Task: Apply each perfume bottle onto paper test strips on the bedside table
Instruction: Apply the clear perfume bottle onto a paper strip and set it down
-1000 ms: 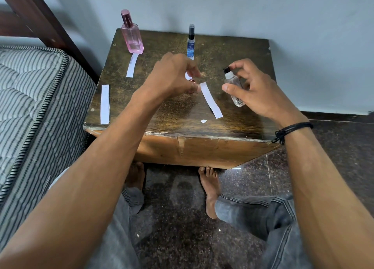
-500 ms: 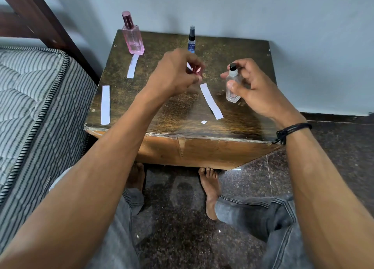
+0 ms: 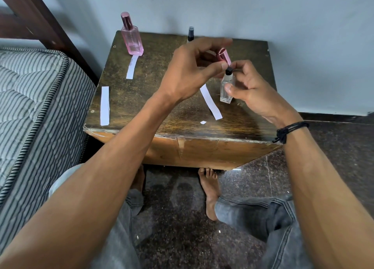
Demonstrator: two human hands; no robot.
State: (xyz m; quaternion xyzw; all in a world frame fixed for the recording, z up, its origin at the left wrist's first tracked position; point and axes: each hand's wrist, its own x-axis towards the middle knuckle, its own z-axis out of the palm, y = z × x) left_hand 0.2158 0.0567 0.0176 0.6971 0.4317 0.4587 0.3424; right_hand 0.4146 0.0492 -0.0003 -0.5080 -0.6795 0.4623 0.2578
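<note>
My right hand (image 3: 245, 86) grips a small clear perfume bottle (image 3: 226, 88) that stands upright on the bedside table (image 3: 162, 115). My left hand (image 3: 192, 70) pinches a pink cap (image 3: 223, 56) just above the bottle's black nozzle (image 3: 228, 71). A white test strip (image 3: 210, 102) lies beside the bottle on its left. A pink perfume bottle (image 3: 132, 38) stands at the back left with a strip (image 3: 131, 67) in front of it. A dark slim bottle (image 3: 190, 33) stands at the back, partly hidden by my left hand. A third strip (image 3: 105, 106) lies near the left edge.
A striped mattress (image 3: 30, 111) borders the table on the left, under a dark wooden bed frame (image 3: 40, 16). A wall runs behind the table. A small paper scrap (image 3: 203, 122) lies near the front edge. My knees and bare feet are below on the dark floor.
My left hand has risen and moved right with the pink cap, now over the clear bottle's nozzle. The bottle, tilted a second ago, stands upright in my right hand.
</note>
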